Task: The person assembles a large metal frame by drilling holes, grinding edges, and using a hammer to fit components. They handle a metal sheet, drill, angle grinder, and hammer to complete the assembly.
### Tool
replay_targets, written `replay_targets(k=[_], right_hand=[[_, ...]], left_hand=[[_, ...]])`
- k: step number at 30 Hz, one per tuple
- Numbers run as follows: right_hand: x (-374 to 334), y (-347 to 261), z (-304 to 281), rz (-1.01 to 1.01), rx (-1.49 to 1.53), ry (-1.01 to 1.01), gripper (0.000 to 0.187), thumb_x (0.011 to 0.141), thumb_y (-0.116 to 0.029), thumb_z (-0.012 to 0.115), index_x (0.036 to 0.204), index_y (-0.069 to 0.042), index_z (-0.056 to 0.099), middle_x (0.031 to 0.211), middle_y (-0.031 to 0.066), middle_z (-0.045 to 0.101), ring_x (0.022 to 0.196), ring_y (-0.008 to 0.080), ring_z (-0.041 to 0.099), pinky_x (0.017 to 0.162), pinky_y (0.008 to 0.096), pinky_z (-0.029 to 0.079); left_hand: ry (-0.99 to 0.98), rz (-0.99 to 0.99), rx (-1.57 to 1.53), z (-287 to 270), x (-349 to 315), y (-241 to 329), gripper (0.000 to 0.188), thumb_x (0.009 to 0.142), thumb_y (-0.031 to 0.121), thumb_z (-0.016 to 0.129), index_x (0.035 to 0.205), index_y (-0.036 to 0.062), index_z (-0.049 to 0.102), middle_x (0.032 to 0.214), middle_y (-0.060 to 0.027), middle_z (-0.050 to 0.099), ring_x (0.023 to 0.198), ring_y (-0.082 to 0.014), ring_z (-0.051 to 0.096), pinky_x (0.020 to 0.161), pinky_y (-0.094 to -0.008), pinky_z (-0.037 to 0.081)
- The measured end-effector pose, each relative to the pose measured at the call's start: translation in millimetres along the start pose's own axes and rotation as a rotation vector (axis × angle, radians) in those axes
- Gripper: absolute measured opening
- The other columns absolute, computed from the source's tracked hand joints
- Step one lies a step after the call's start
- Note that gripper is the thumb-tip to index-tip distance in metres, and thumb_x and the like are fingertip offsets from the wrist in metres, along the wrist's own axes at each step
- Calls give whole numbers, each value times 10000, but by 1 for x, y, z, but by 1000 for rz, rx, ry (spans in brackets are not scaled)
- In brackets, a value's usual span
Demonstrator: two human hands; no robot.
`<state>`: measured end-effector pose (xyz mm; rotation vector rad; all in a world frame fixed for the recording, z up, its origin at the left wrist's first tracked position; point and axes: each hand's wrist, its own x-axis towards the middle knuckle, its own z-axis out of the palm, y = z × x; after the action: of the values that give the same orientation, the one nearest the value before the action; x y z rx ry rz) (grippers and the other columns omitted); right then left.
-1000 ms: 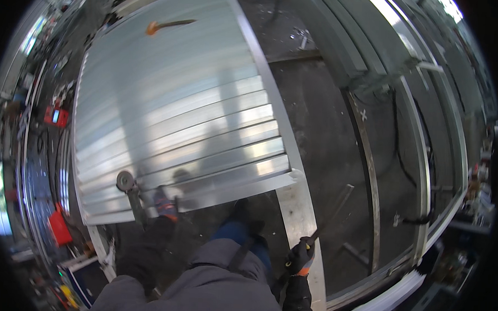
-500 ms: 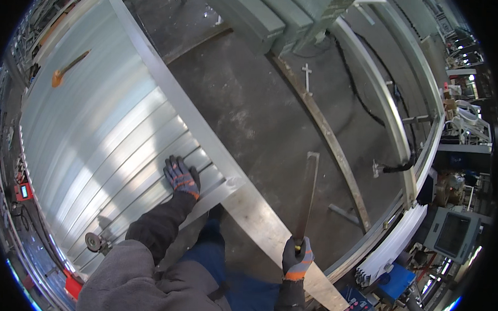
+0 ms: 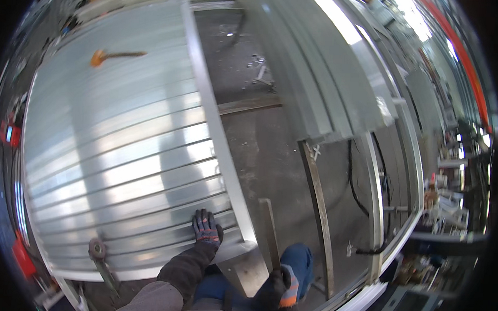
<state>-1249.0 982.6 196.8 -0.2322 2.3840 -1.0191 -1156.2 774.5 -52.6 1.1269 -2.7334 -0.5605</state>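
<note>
My left hand (image 3: 206,228), in a dark grey glove, rests flat with fingers stretched out on a ribbed silvery metal panel (image 3: 122,122), near its front right corner. A pale frame bar (image 3: 221,137) edges that panel on the right. My right hand (image 3: 286,285), in a glove with an orange cuff, is closed round the lower end of a long flat metal bar (image 3: 273,240). The bar points up and away from me, and its far end has a short bend. What lies inside my right fist is partly hidden.
An orange-headed mallet (image 3: 99,58) lies on the far left of the panel. A grinder-like tool (image 3: 97,250) sits at its front edge. Long grey profiles (image 3: 313,75) are stacked far right of centre. Dark beams (image 3: 317,214) and a black cable (image 3: 352,182) cross the right side.
My view has turned right and shifted, so the panel looks more level. My left hand stays flat on the panel. My right hand still grips the bar, now closer to my leg.
</note>
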Motion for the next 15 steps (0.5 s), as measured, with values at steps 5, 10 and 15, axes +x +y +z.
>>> replay_targets(k=[5, 10, 15], right_hand=[[144, -2, 35, -658, -197, -139, 161, 915, -113, 586, 1033, -22, 645, 945, 168, 659, 863, 238, 646, 752, 344, 506], [306, -93, 125, -958, -415, -642, 91, 869, -93, 628, 946, -57, 658, 830, 137, 659, 782, 303, 660, 696, 384, 513], [391, -127, 259, -1094, -473, -958, 66, 888, -108, 625, 931, -57, 631, 845, 149, 661, 797, 317, 654, 689, 374, 499]], left_hand=[[-136, -75, -143, 11, -8, -8, 568, 813, 226, 572, 1294, -62, 482, 1383, -290, 409, 1301, -470, 389, 1077, -589, 314], [234, -127, -76, 22, -15, -6, 529, 815, 258, 565, 1276, 0, 535, 1367, -235, 480, 1296, -379, 453, 1114, -508, 341], [90, -176, -31, 12, -2, 1, 509, 854, 232, 519, 1306, -1, 498, 1436, -175, 437, 1365, -331, 385, 1152, -476, 301]])
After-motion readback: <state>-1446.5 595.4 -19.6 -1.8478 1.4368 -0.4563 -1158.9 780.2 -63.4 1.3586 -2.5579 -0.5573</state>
